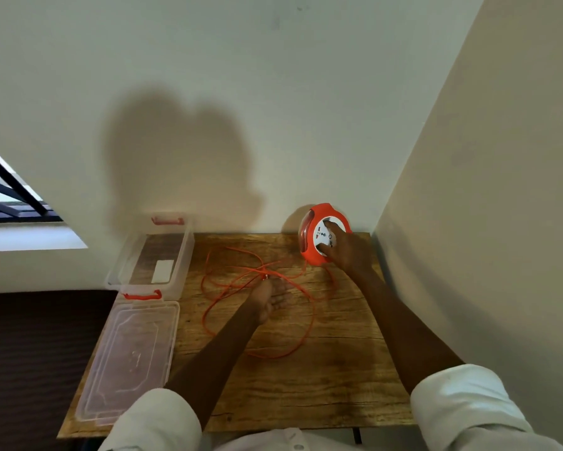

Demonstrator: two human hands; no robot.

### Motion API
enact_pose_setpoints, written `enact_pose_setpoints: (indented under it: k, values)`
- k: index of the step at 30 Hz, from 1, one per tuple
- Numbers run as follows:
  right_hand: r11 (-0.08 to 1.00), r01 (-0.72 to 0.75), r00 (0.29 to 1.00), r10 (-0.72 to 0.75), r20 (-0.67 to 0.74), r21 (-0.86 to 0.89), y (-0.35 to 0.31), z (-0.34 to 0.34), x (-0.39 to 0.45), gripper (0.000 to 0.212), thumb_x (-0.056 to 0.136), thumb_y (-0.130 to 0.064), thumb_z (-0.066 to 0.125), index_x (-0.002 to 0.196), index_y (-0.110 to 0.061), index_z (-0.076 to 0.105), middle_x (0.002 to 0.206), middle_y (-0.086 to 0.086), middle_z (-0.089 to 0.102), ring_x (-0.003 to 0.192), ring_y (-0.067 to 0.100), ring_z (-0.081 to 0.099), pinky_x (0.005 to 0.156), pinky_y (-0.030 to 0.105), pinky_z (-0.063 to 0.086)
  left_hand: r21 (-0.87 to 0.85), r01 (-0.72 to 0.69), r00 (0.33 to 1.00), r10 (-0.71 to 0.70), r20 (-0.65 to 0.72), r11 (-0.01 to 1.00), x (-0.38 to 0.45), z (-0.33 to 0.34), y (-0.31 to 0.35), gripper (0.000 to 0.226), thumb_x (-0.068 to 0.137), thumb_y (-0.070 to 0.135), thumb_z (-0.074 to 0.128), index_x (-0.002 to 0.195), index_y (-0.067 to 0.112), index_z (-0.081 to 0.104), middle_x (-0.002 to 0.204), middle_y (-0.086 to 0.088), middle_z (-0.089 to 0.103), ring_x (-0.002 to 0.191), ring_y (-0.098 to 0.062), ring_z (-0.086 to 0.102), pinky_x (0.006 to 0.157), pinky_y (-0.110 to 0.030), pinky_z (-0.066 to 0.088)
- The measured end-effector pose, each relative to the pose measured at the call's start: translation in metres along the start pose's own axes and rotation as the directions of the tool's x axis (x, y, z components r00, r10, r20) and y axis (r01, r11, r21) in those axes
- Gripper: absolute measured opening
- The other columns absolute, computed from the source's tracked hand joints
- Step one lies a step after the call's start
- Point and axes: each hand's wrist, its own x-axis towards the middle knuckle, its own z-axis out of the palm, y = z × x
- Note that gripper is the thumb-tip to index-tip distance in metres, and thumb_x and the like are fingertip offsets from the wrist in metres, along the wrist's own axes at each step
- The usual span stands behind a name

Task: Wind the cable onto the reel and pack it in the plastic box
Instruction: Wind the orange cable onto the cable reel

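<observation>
— What is the table [306,385] made of?
— Wood, with rough grain, dark streaks and a dull finish.
— And the box [184,255]?
— Clear smooth plastic with orange plastic clips; its lid [127,362] is the same clear plastic, slightly glossy.
— The reel [322,237]?
— Orange plastic, smooth, with a white plastic face. The cable [306,333] has a thin orange sheath.
— The sleeves [468,405]?
— Pale matt cloth. The wall [273,76] is matt.

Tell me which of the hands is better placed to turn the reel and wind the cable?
The right hand: its fingers already lie on the reel. The left hand sits at the loose cable, ready to guide it.
</observation>
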Motion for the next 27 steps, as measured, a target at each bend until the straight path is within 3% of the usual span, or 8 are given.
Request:
enact_pose_setpoints:
  k: [3, 7, 12, 14, 17, 20, 22, 27]
  values:
    - [0.997, 0.063, 0.998, -0.063, -0.002, -0.053, -0.003, 0.003, 0.003, 0.067, 0.096, -0.051, 0.057, 0.155, -0.034, 0.032, 0.15, 0.011, 0.051, 0.132, 0.034, 0.052, 0.107, 0.047, 0.046, -0.042, 0.017, 1.0, -0.017, 0.006, 0.999, 0.0, -0.002, 0.001, 0.024, 0.103, 0.016, 0.039, 0.105, 0.011, 0.062, 0.138, -0.018, 0.06, 0.121, -0.033, 0.056, 0.104, -0.041, 0.043]
    - [0.967, 0.175, 0.983, -0.161, 0.086, -0.184, -0.003, 0.01, 0.006, 0.064, 0.098, -0.047, 0.055, 0.156, -0.035, 0.029, 0.154, 0.008, 0.046, 0.141, 0.033, 0.04, 0.114, 0.051, 0.038, -0.086, 0.021, 1.0, -0.021, -0.001, 0.996, -0.004, -0.004, 0.004, 0.039, 0.103, 0.014, 0.037, 0.138, 0.006, 0.051, 0.138, -0.018, 0.06, 0.109, -0.028, 0.059, 0.082, -0.032, 0.047]
    - [0.932, 0.24, 0.964, -0.197, 0.176, -0.271, -0.007, 0.02, 0.006, 0.064, 0.098, -0.046, 0.056, 0.155, -0.036, 0.029, 0.156, 0.005, 0.044, 0.146, 0.032, 0.032, 0.117, 0.052, 0.035, -0.145, 0.009, 0.999, -0.016, -0.043, 0.989, -0.01, -0.01, 0.012, 0.04, 0.098, 0.009, 0.043, 0.136, 0.007, 0.054, 0.114, -0.011, 0.07, 0.097, -0.023, 0.066, 0.083, -0.033, 0.046]
    - [0.947, 0.224, 0.968, -0.189, 0.166, -0.231, -0.008, 0.023, 0.005, 0.065, 0.097, -0.047, 0.057, 0.155, -0.036, 0.03, 0.155, 0.006, 0.045, 0.144, 0.032, 0.037, 0.115, 0.05, 0.037, -0.162, 0.051, 0.997, -0.058, -0.04, 0.986, -0.01, -0.012, 0.012, 0.03, 0.1, 0.016, 0.044, 0.124, 0.009, 0.061, 0.102, -0.006, 0.07, 0.092, -0.022, 0.066, 0.085, -0.035, 0.045]
    - [0.986, 0.135, 0.988, -0.126, 0.089, -0.1, -0.009, 0.024, 0.002, 0.068, 0.096, -0.051, 0.059, 0.155, -0.033, 0.032, 0.153, 0.009, 0.048, 0.135, 0.032, 0.05, 0.111, 0.046, 0.045, -0.084, 0.08, 0.994, -0.086, -0.067, 0.993, -0.011, -0.013, 0.01, 0.015, 0.101, 0.026, 0.051, 0.095, 0.016, 0.061, 0.086, -0.002, 0.065, 0.076, -0.018, 0.063, 0.068, -0.03, 0.044]
    - [0.978, -0.039, 0.999, 0.032, 0.036, 0.206, -0.011, 0.025, 0.004, 0.07, 0.094, -0.053, 0.061, 0.154, -0.03, 0.034, 0.152, 0.01, 0.049, 0.132, 0.034, 0.053, 0.109, 0.047, 0.047, 0.087, -0.047, 0.981, 0.063, -0.184, 0.995, -0.008, -0.015, 0.007, 0.009, 0.099, 0.022, 0.056, 0.094, 0.016, 0.06, 0.079, -0.002, 0.062, 0.064, -0.016, 0.057, 0.056, -0.025, 0.039]
    - [0.929, -0.14, 0.989, 0.144, 0.012, 0.344, -0.013, 0.025, 0.008, 0.071, 0.093, -0.056, 0.061, 0.154, -0.029, 0.035, 0.154, 0.008, 0.047, 0.135, 0.035, 0.051, 0.109, 0.048, 0.044, 0.151, -0.159, 0.963, 0.187, -0.193, 0.976, -0.007, -0.018, 0.005, 0.006, 0.097, 0.014, 0.056, 0.098, 0.017, 0.06, 0.075, -0.001, 0.062, 0.059, -0.014, 0.054, 0.054, -0.023, 0.036]
    - [0.923, -0.18, 0.984, 0.173, 0.051, 0.341, -0.014, 0.023, 0.013, 0.073, 0.092, -0.061, 0.059, 0.154, -0.031, 0.034, 0.155, 0.007, 0.046, 0.136, 0.036, 0.049, 0.11, 0.049, 0.044, 0.26, -0.342, 0.91, 0.387, -0.146, 0.903, -0.01, -0.021, 0.004, 0.014, 0.095, 0.009, 0.059, 0.093, 0.022, 0.065, 0.08, -0.001, 0.059, 0.067, -0.012, 0.051, 0.056, -0.025, 0.038]
